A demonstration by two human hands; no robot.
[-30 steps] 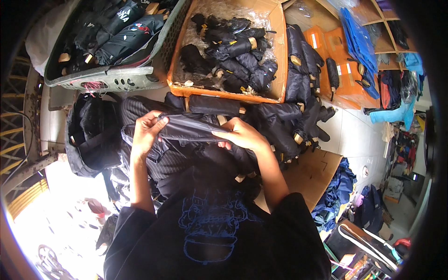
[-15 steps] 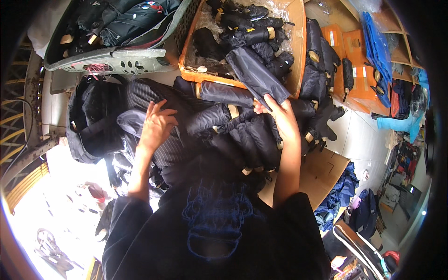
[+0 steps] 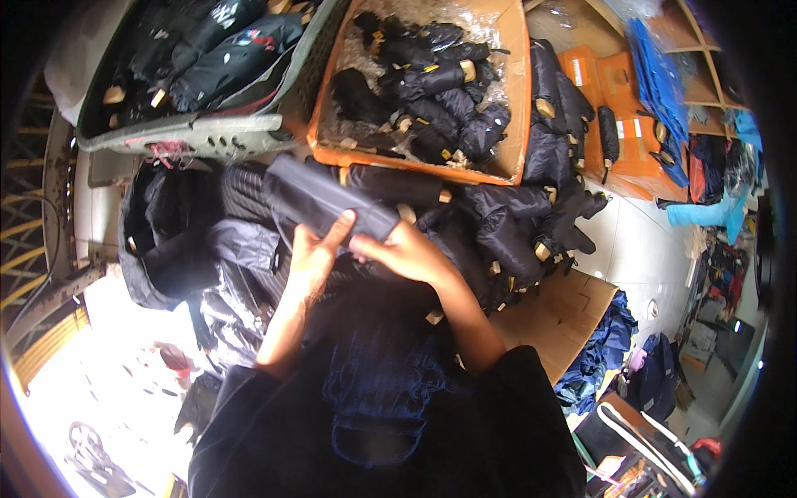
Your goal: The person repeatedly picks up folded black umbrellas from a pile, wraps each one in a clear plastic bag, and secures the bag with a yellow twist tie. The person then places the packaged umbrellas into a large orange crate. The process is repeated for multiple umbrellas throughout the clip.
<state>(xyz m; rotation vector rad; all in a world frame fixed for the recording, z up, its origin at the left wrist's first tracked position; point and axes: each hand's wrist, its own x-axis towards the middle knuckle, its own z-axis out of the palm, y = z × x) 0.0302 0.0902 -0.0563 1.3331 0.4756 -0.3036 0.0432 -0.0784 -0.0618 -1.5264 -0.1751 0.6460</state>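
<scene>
A long, dark grey fabric sleeve is held out in front of my chest, slanting up to the left, its far end blurred by motion. My left hand grips its lower edge, thumb on top. My right hand is closed round its near right end; whether anything is inside the sleeve cannot be seen. Beneath and right of the hands lie several folded black umbrellas with pale wooden handle ends. A loose dark cloth piece rests on the striped dark fabric left of my left hand.
An orange-edged carton of black umbrellas stands ahead, beside a grey-green plastic basket of dark umbrellas. Orange boxes and blue plastic sheeting are far right. A cardboard flap lies right of my arm.
My right hand has brought the sleeve left and nearer, away from the carton's edge. My left hand, which was empty with fingers spread, now grips it too.
</scene>
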